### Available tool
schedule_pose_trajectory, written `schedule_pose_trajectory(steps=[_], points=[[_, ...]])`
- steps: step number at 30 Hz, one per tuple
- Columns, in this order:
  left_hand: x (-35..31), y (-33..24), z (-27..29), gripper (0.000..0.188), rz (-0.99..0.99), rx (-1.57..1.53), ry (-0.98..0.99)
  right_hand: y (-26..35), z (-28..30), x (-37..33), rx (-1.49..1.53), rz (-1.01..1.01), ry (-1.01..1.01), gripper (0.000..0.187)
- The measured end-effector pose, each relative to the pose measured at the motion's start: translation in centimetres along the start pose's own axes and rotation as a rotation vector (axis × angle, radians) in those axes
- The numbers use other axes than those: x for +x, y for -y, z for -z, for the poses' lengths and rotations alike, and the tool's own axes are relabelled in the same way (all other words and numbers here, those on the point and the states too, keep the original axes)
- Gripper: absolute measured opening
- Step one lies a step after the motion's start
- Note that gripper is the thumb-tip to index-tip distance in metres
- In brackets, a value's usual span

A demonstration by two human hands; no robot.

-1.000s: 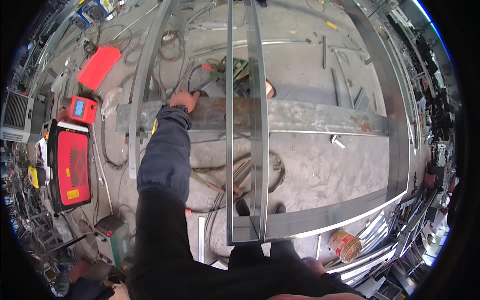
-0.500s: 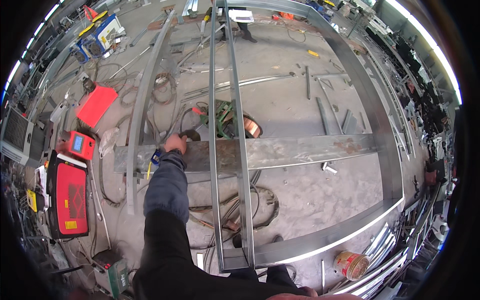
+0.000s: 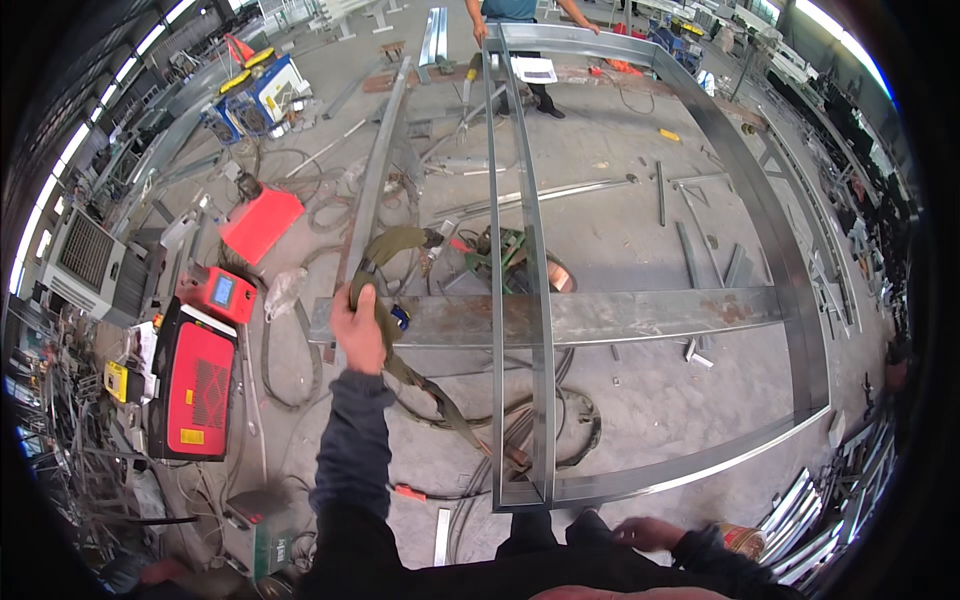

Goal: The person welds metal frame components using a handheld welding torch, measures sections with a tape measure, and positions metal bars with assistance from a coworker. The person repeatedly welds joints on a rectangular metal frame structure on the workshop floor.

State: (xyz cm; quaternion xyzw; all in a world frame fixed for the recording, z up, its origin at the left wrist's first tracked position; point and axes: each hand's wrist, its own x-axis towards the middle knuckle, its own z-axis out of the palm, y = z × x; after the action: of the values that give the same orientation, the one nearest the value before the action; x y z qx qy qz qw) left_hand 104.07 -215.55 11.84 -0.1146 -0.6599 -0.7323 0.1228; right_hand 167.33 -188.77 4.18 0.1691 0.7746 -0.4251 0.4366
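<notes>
My left hand [image 3: 358, 335] is closed round a cable in an olive-green sleeve [image 3: 397, 240], lifted off the left end of a flat steel beam [image 3: 640, 318]. From my hand the sleeved cable curves up to a dark end piece on one side and trails down to the floor on the other. A blue tape measure [image 3: 400, 317] lies on the beam beside it. Low at the front, my right hand [image 3: 648, 533] hangs by the near end of a large metal frame [image 3: 690, 473], fingers loosely apart, with nothing seen in it.
A co-worker [image 3: 515, 12] has hands on the frame's far end. A red-and-black machine [image 3: 197, 385], a red unit [image 3: 222, 294] and a red panel [image 3: 262, 222] stand at left. A green tool [image 3: 498, 258] sits behind the beam. Cables [image 3: 575, 410] coil on the floor.
My left hand has come up from the beam's left end with the sleeved cable. My right hand has come further into view. The view has shifted, showing the co-worker's arms at the far end.
</notes>
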Motion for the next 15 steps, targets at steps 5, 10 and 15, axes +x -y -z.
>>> schedule_pose_trajectory(steps=[5,10,15], points=[[-7.6,-12.5,5.1,0.030,-0.020,-0.027,-0.084,20.9,14.7,2.0,0.579,0.530,-0.183,0.047],[-18.5,-23.9,10.6,0.030,-0.143,0.190,-0.109,40.9,17.4,13.8,1.442,0.414,0.259,0.103],[-30.6,-39.1,13.3,0.029,-0.324,0.621,0.471,46.5,11.0,16.1,1.603,0.507,0.340,0.024]])
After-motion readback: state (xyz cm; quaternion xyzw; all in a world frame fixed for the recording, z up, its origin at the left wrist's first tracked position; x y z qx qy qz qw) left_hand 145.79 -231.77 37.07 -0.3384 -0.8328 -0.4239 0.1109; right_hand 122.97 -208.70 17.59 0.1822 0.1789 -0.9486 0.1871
